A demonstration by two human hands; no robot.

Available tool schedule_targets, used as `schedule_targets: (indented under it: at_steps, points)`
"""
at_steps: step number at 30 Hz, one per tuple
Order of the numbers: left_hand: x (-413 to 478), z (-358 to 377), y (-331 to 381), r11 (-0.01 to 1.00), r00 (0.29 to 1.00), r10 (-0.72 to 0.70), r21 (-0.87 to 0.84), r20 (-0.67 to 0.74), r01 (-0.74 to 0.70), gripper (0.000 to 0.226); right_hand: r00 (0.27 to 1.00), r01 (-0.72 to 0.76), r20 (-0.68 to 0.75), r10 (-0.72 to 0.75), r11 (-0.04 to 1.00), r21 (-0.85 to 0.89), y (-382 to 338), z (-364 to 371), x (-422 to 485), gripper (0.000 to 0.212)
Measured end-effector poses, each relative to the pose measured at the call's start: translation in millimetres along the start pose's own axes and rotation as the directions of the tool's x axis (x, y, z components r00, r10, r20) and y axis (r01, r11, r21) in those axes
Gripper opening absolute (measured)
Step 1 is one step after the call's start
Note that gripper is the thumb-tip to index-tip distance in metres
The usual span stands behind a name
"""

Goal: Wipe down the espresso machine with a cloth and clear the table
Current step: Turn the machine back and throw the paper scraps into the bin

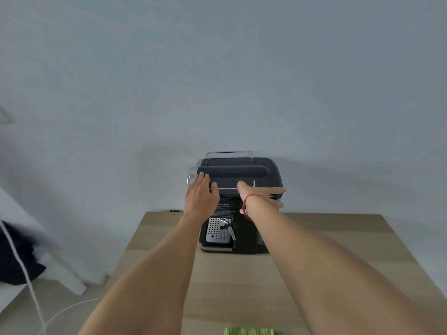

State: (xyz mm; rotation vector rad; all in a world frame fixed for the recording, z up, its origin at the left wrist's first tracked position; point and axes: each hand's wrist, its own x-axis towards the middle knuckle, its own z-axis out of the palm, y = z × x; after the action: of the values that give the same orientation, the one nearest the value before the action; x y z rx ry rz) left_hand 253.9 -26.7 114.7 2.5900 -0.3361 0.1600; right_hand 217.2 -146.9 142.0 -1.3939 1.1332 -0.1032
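Note:
A black espresso machine (pixel 242 170) stands at the far edge of a light wooden table (pixel 314 238), against the wall. Its perforated metal drip tray (pixel 217 232) and steam wand face me. My left hand (pixel 202 194) lies flat with straight fingers on the machine's front left top edge. My right hand (pixel 261 194), a red string round its wrist, reaches across the front right corner with fingers extended along the side. A folded green cloth (pixel 249 331) lies at the near table edge, untouched by either hand.
A plain grey wall rises directly behind the machine. On the floor to the left are a dark bundle (pixel 17 257), a white cable (pixel 31 286) and a white slanted board (pixel 60 269).

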Motion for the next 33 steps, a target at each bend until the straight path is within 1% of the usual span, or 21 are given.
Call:
schedule_targets:
  at_steps: [2, 4, 7, 12, 14, 15, 18, 20, 22, 24, 26, 28, 31, 33]
  points:
    - [4.6, -1.8, -2.7, 1.000, 1.000, -0.009, 0.005, 0.028, 0.009, 0.042, 0.999, 0.026, -0.025, -0.027, 0.998, -0.061, 1.3, -0.6, 0.6, 0.108]
    - [12.1, -4.3, -3.7, 1.000, 0.999, -0.006, 0.018, 0.035, 0.005, 0.032, 0.996, 0.084, -0.005, -0.085, 0.994, -0.076, 2.9, -3.8, 2.2, 0.108]
    - [18.9, -7.7, -1.5, 1.000, 1.000, -0.013, 0.001, 0.026, 0.013, 0.027, 0.991, 0.130, 0.044, -0.128, 0.990, -0.055, 5.0, -10.0, 10.7, 0.104]
    - [24.3, -5.9, 4.4, 0.998, 0.995, -0.003, 0.070, 0.102, -0.004, 0.037, 0.977, 0.180, 0.131, -0.171, 0.982, -0.061, 1.4, -33.9, 29.7, 0.088]
    - [23.1, -6.5, 7.5, 0.997, 0.991, 0.032, 0.072, 0.134, -0.041, 0.040, 0.973, 0.190, 0.144, -0.179, 0.980, -0.060, -4.3, -45.6, 35.2, 0.077]
    - [21.3, -7.7, 8.5, 0.997, 0.989, 0.039, 0.065, 0.142, -0.049, 0.047, 0.973, 0.187, 0.149, -0.176, 0.980, -0.068, -7.1, -50.5, 38.3, 0.070]
    - [17.7, -10.0, 4.6, 0.994, 0.994, 0.047, 0.096, 0.097, -0.057, 0.068, 0.964, 0.210, 0.190, -0.184, 0.970, -0.126, -11.6, -63.0, 46.1, 0.060]
    - [19.1, -12.3, -0.8, 0.990, 0.998, 0.030, 0.133, 0.057, -0.038, 0.073, 0.955, 0.235, 0.214, -0.203, 0.963, -0.135, -11.9, -67.0, 48.9, 0.059]
    - [21.8, -14.4, -5.0, 0.993, 0.999, 0.000, 0.121, 0.046, -0.006, 0.071, 0.947, 0.264, 0.226, -0.227, 0.953, -0.150, -10.9, -67.8, 48.4, 0.055]
    - [23.0, -16.1, -4.9, 0.997, 0.998, -0.023, 0.075, 0.066, 0.018, 0.063, 0.942, 0.277, 0.235, -0.238, 0.949, -0.149, -7.7, -68.7, 48.4, 0.054]
    - [23.9, -17.6, -2.5, 0.997, 0.998, -0.009, 0.074, 0.068, 0.004, 0.056, 0.937, 0.284, 0.252, -0.242, 0.947, -0.149, -6.2, -70.6, 51.2, 0.058]
    - [22.8, -20.1, -1.3, 0.997, 0.998, -0.014, 0.081, 0.058, 0.009, 0.056, 0.931, 0.289, 0.278, -0.236, 0.943, -0.168, -7.9, -73.4, 54.4, 0.061]
    - [19.2, -17.8, -7.9, 0.996, 0.998, -0.038, 0.087, 0.047, 0.034, 0.056, 0.917, 0.323, 0.319, -0.240, 0.915, -0.240, -15.3, -75.9, 57.2, 0.054]
    - [17.0, -17.0, -12.3, 0.994, 0.998, -0.053, 0.102, 0.038, 0.049, 0.055, 0.906, 0.356, 0.335, -0.257, 0.893, -0.276, -22.2, -76.2, 59.7, 0.045]
